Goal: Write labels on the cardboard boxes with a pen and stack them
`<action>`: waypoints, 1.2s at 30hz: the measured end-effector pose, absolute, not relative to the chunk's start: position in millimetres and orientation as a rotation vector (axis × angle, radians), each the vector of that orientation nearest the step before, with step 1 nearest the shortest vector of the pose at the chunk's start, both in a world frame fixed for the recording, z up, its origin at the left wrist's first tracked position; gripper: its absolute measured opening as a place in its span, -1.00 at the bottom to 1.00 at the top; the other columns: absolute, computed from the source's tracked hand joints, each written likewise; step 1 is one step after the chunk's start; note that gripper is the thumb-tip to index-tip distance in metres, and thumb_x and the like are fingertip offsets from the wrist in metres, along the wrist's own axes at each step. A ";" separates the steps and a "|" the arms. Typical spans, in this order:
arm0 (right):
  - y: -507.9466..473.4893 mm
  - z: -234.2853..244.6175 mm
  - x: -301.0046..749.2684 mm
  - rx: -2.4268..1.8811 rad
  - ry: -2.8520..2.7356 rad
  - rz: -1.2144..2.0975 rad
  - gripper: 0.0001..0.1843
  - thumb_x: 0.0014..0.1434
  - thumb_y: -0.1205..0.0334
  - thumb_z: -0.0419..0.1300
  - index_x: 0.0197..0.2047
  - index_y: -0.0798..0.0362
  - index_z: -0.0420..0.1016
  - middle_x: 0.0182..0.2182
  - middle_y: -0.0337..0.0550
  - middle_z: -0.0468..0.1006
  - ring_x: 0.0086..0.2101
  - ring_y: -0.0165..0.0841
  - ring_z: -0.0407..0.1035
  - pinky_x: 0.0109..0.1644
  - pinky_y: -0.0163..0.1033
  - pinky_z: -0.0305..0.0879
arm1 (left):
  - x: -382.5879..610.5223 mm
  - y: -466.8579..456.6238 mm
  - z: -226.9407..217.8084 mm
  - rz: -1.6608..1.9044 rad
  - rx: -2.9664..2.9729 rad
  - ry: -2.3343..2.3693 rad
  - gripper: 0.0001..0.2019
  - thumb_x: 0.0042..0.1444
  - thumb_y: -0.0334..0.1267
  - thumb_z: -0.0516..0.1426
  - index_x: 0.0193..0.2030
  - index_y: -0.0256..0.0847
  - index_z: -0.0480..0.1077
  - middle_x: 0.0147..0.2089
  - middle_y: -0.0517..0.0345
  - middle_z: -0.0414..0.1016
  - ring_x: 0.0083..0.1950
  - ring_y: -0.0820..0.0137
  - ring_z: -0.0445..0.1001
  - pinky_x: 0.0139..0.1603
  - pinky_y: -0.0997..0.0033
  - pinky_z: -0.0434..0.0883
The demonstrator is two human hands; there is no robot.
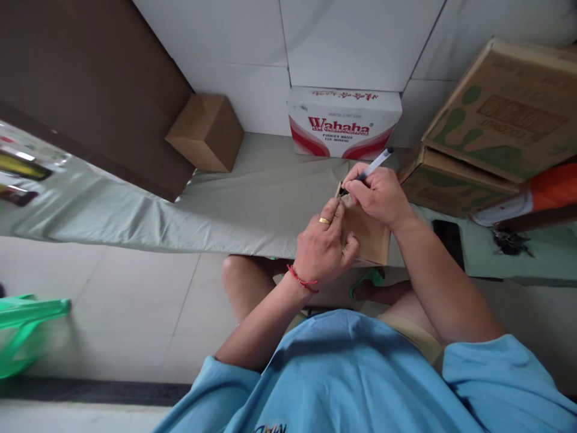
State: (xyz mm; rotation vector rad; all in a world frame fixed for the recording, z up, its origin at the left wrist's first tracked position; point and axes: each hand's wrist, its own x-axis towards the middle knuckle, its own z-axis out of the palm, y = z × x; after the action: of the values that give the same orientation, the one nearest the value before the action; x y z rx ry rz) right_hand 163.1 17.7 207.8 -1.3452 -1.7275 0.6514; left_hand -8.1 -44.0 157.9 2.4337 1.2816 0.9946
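Note:
My right hand [378, 192] is closed round a pen [379, 161] with a pale barrel and a dark lower end. The pen slants down to the far left end of a small brown cardboard box [372, 240]. A small dark patch shows at its tip, too unclear to name. My left hand [322, 243] lies over the left side of this box, index and middle fingers stretched out close to the pen tip and thumb apart. It wears a gold ring and a red string bracelet. The hands hide much of the box.
Against the white wall stands a white and red Wahaha carton [345, 126]. Another brown box [207, 132] is to its left, beside a dark brown panel [90, 78]. Large cartons [505, 108], a black phone [448, 240] and keys [509, 240] lie right. A green stool [31, 325] stands left.

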 end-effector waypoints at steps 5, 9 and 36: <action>17.6 209.6 161.7 -1.392 -1.747 0.602 -0.80 0.20 0.24 0.17 -0.47 0.02 0.45 -0.58 -0.28 0.43 -0.48 -0.41 0.28 -0.31 -0.24 0.17 | -8.2 -44.0 156.0 0.978 2.422 1.288 -0.44 0.33 -0.19 0.04 0.41 -0.35 0.33 0.43 -0.30 0.41 0.27 0.04 0.55 0.26 0.05 0.57; 16.5 210.4 160.0 -1.416 -1.751 0.560 -0.80 0.19 0.26 0.17 -0.47 0.02 0.46 -0.58 -0.29 0.43 -0.49 -0.41 0.27 -0.31 -0.24 0.17 | -8.1 -44.2 156.1 0.982 2.420 1.292 -0.44 0.33 -0.19 0.04 0.42 -0.34 0.34 0.42 -0.29 0.41 0.28 0.04 0.54 0.27 0.04 0.56; 14.9 210.7 160.9 -1.431 -1.717 0.507 -0.79 0.19 0.25 0.16 -0.49 0.01 0.42 -0.58 -0.27 0.43 -0.50 -0.40 0.27 -0.31 -0.23 0.17 | -5.6 -45.1 157.4 0.958 2.397 1.321 -0.45 0.33 -0.17 0.04 0.41 -0.30 0.34 0.43 -0.26 0.41 0.25 0.05 0.54 0.23 0.05 0.58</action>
State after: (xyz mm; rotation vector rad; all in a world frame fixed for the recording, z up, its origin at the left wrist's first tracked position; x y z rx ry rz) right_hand 160.9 14.9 210.7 -1.4314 -1.7169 0.5074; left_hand -5.6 -45.1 157.4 2.3975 1.3206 0.9580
